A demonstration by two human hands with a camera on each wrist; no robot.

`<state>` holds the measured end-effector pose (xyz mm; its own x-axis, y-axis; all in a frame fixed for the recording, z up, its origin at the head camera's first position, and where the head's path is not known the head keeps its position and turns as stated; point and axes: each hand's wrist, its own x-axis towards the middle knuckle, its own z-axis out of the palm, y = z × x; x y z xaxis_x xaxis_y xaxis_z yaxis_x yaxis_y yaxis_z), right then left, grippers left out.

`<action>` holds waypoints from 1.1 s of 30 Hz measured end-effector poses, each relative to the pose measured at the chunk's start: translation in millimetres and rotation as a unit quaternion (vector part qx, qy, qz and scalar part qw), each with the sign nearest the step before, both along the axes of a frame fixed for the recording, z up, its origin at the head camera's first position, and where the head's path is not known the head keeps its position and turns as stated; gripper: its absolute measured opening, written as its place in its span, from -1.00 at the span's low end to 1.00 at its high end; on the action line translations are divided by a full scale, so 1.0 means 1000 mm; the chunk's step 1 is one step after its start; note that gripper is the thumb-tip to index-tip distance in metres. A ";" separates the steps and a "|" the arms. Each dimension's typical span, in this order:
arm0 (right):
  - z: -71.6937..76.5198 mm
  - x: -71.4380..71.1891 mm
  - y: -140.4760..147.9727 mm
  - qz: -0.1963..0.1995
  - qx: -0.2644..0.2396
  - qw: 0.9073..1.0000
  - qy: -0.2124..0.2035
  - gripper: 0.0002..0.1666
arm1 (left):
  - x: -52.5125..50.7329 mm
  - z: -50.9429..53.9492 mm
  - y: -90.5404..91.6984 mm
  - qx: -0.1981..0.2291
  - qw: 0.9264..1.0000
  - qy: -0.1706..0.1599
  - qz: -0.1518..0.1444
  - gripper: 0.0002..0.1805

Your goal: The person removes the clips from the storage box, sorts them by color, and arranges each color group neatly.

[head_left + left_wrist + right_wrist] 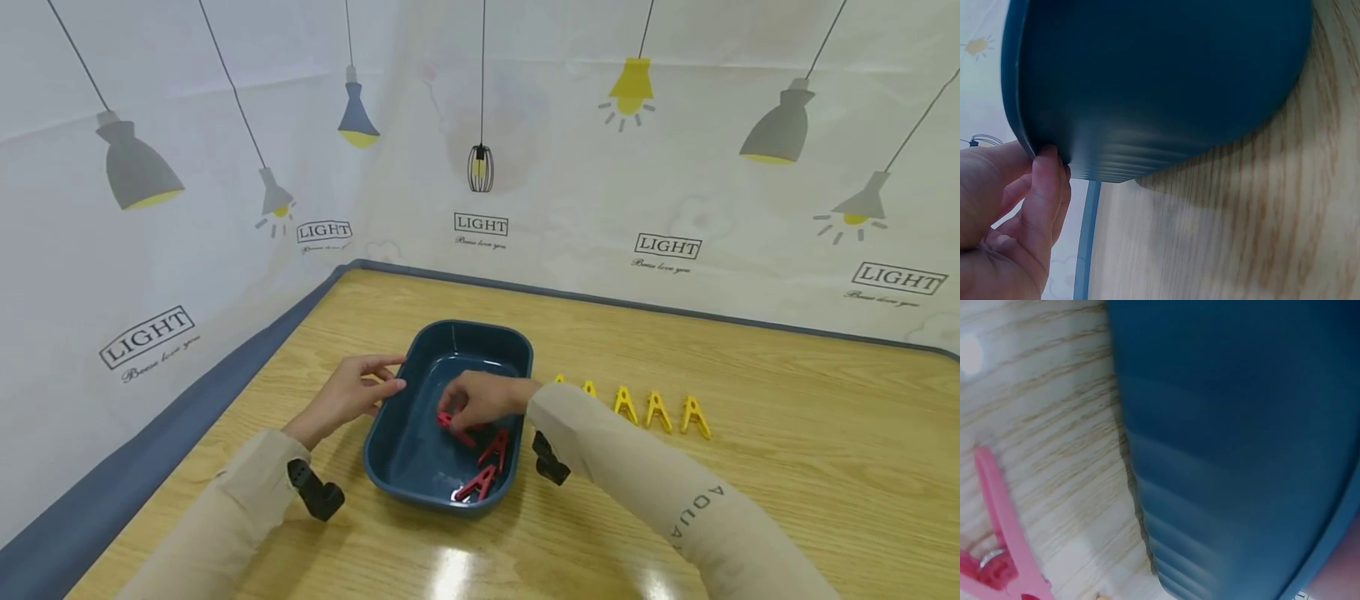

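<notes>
A dark blue tray (378, 442) holds several red clothespins (476, 483) along its right side. Down inside the tray, my right hand (480, 398) pinches a red clothespin (461, 432) between thumb and fingers. At the tray's left side, my left hand (358, 387) touches the rim with fairly straight fingertips. The left wrist view shows that hand (1016, 219) against the tray's rim and outer wall (1166, 81). In the right wrist view, a pink-red clothespin (1007, 531) lies on the table beside the tray; my right hand is mostly outside that view.
Several yellow clothespins (657, 411) stand in a row right of the tray, some partly hidden behind my right sleeve (637, 467). The wooden table (810, 400) ends at a printed cloth backdrop (570, 208) at the back and left.
</notes>
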<state>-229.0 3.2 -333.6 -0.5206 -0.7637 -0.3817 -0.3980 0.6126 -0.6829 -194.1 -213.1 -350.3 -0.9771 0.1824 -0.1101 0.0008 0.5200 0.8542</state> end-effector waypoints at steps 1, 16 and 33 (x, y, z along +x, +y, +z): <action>0.000 0.000 0.000 -0.002 -0.002 1.000 -0.002 -0.71 | 0.000 0.000 0.000 0.001 1.000 0.000 0.000 -0.51; 0.007 -0.001 0.010 -0.067 -0.067 0.995 -0.035 -0.74 | 0.000 0.000 0.001 -0.005 1.000 -0.002 0.002 -0.51; 0.031 0.011 0.056 -0.088 -0.198 0.976 -0.032 -0.72 | 0.002 0.002 0.002 -0.006 1.000 0.002 -0.002 -0.51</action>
<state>-217.9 59.0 -302.6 -0.6419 -0.7586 -0.1119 -0.2583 0.3514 -0.8999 -192.1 -210.9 -348.4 -0.9766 0.1857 -0.1088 0.0065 0.5306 0.8476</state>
